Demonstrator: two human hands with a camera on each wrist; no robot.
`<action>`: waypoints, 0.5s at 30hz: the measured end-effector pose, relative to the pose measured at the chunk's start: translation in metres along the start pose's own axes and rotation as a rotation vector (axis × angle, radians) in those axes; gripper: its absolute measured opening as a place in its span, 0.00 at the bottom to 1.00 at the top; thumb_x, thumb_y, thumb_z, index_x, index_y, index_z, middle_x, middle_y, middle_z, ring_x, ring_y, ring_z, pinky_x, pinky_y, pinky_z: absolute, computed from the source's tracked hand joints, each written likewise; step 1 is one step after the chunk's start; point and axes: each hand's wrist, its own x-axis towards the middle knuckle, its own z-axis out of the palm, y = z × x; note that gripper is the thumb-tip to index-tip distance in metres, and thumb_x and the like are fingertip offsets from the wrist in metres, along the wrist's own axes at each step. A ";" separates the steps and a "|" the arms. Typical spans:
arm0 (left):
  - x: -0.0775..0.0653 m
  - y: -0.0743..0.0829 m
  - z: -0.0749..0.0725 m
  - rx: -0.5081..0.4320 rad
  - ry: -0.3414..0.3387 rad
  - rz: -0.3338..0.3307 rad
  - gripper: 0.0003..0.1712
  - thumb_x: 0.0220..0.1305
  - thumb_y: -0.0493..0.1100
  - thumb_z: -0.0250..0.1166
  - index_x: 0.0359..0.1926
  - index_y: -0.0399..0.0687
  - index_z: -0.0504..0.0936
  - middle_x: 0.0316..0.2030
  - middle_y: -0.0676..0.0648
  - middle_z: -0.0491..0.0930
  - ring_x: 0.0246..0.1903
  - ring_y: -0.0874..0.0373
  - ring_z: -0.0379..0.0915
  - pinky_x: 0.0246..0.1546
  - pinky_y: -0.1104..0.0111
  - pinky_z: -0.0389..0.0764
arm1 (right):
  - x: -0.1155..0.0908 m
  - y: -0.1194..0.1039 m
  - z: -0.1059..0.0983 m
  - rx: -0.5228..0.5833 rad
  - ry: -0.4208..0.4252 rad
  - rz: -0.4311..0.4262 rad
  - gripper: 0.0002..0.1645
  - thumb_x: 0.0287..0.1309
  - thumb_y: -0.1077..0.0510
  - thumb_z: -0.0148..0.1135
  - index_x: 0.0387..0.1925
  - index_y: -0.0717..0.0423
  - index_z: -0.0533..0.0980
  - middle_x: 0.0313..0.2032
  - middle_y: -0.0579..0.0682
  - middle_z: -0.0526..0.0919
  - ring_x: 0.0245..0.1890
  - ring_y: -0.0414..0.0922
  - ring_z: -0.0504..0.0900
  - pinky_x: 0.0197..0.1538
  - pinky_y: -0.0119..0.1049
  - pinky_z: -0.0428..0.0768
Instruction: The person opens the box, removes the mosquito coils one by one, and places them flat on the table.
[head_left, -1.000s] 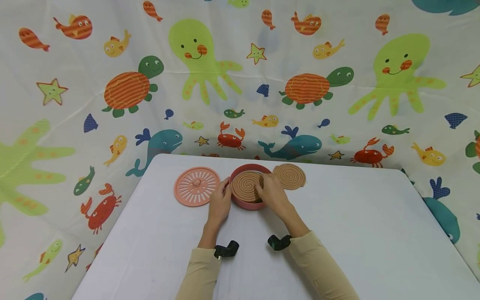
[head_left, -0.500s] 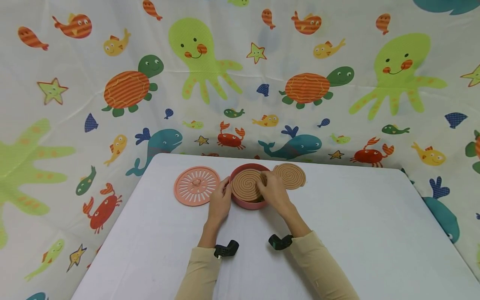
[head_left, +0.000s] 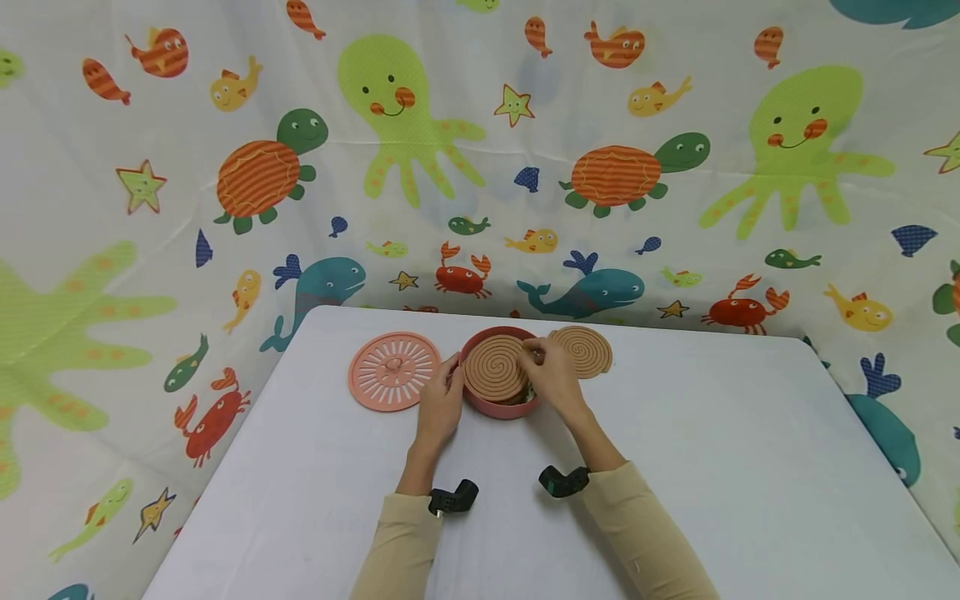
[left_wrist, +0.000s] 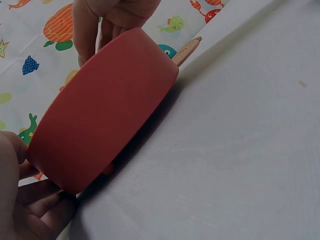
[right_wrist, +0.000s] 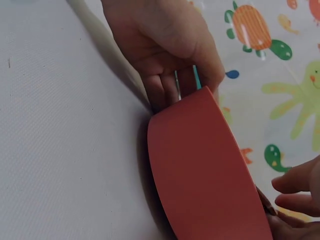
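A round red mosquito coil holder (head_left: pixel 501 412) stands on the table, with a brown spiral mosquito coil (head_left: pixel 493 368) in its mouth. Part of another coil shows beneath it. My left hand (head_left: pixel 440 407) grips the holder's left side; its fingers (left_wrist: pixel 47 205) wrap the wall in the left wrist view. At the coil's right edge, my right hand (head_left: pixel 555 377) has thumb and fingers bent and appears to pinch the edge. In the right wrist view its fingertips (right_wrist: pixel 295 202) are beside a dark sliver of coil above the rim; the exact contact is partly hidden.
The pink slotted lid (head_left: pixel 394 372) lies flat left of the holder. Another mosquito coil (head_left: pixel 583 351) lies on the white table (head_left: pixel 712 450) behind and right of my right hand. A curtain (head_left: pixel 465 167) printed with sea animals hangs behind the table.
My right hand has shifted slightly right, its fingers moving toward the coil's right edge. A little more of the holder's inside shows. My left hand and the lid stay in place.
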 end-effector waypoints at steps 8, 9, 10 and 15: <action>0.000 0.000 0.000 -0.005 -0.005 0.001 0.24 0.77 0.45 0.52 0.68 0.42 0.74 0.63 0.41 0.78 0.62 0.49 0.77 0.61 0.53 0.79 | 0.000 0.001 -0.003 0.050 -0.009 0.059 0.19 0.66 0.56 0.63 0.54 0.61 0.81 0.52 0.57 0.85 0.47 0.51 0.84 0.48 0.44 0.86; 0.000 0.000 0.000 -0.006 -0.005 0.000 0.24 0.76 0.45 0.52 0.68 0.42 0.74 0.63 0.41 0.78 0.62 0.49 0.77 0.61 0.53 0.79 | 0.000 0.000 -0.003 0.058 -0.015 0.068 0.19 0.66 0.56 0.63 0.54 0.60 0.81 0.52 0.57 0.85 0.48 0.51 0.84 0.48 0.44 0.86; 0.000 0.000 0.000 -0.006 -0.004 0.000 0.24 0.76 0.45 0.52 0.68 0.42 0.74 0.63 0.40 0.78 0.62 0.49 0.77 0.61 0.53 0.79 | 0.000 0.000 -0.004 0.062 -0.021 0.078 0.19 0.66 0.55 0.63 0.54 0.60 0.81 0.52 0.57 0.85 0.48 0.51 0.84 0.49 0.44 0.86; 0.000 0.000 0.000 0.002 0.000 -0.004 0.24 0.76 0.45 0.52 0.68 0.42 0.74 0.63 0.41 0.78 0.62 0.49 0.76 0.61 0.53 0.79 | 0.001 -0.002 -0.005 0.092 -0.052 0.134 0.18 0.66 0.56 0.63 0.54 0.59 0.82 0.52 0.57 0.85 0.50 0.51 0.82 0.51 0.44 0.86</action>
